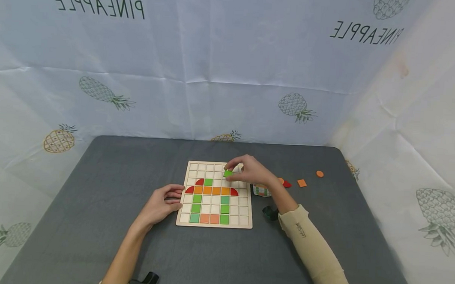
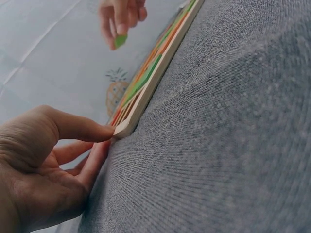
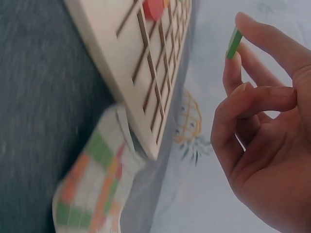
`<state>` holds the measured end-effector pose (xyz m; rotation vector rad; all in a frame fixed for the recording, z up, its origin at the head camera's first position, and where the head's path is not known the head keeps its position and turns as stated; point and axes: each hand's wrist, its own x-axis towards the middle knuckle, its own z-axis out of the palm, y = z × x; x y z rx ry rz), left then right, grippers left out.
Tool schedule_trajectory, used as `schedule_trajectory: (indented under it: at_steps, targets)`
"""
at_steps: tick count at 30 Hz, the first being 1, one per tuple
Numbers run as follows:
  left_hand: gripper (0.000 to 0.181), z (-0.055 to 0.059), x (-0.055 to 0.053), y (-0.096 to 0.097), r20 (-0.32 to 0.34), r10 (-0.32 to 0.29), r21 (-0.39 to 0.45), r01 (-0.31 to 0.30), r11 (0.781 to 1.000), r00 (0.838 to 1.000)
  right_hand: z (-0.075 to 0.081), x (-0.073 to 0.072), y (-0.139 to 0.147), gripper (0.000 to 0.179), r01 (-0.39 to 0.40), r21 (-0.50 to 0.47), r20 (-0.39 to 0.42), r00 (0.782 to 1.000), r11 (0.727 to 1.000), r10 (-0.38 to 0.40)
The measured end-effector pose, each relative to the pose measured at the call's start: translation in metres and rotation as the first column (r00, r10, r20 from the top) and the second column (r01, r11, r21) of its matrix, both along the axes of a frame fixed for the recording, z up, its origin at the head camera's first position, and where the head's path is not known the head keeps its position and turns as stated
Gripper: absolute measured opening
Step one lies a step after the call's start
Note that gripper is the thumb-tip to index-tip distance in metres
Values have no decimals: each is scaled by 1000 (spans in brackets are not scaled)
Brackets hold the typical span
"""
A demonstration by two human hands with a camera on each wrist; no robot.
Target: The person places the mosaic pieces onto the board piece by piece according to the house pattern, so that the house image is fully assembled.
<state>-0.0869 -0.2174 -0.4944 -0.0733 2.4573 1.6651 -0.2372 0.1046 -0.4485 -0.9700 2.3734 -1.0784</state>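
Note:
A wooden grid board (image 1: 244, 210) lies on the grey table, partly filled with red, orange and green tiles. My left hand (image 1: 160, 205) rests against its left edge; the thumb and fingers touch the rim at separate spots, as the left wrist view (image 2: 48, 165) also shows. Above the upper right part of the board, my right hand (image 1: 251, 171) pinches a green square tile (image 1: 227, 173) between thumb and fingertip. In the right wrist view that tile (image 3: 234, 44) is tilted and held clear of the board, while the other fingers are curled.
Right of the board lies a patterned card (image 1: 262, 191), partly under the right forearm. Loose pieces lie further right: a red piece (image 1: 287, 184), an orange square (image 1: 301, 183) and an orange round piece (image 1: 320, 174). A pineapple-print cloth (image 1: 232, 52) hangs behind the table.

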Motion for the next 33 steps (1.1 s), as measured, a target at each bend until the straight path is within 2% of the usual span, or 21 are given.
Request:
schedule_trajectory:
  at_steps: [5,10,19,33]
  targets:
    - [55,1,1,0,-7,3,-6,-3,1000,1000,-4,1,-19,33,-48,47,17,999,998,47]
    - [56,2,2,0,-15,-3,6,3,1000,1000,-7,1,-33,26,-79,139,1,997,987,79]
    - [56,2,2,0,-6,-5,-2,5,1000,1000,-10,2,-50,17,-59,275,-54,996,960,77]
    - [55,0,1,2,-5,12,-20,-12,1000,1000,-7,4,-47,13,-55,270,-33,997,961,67]
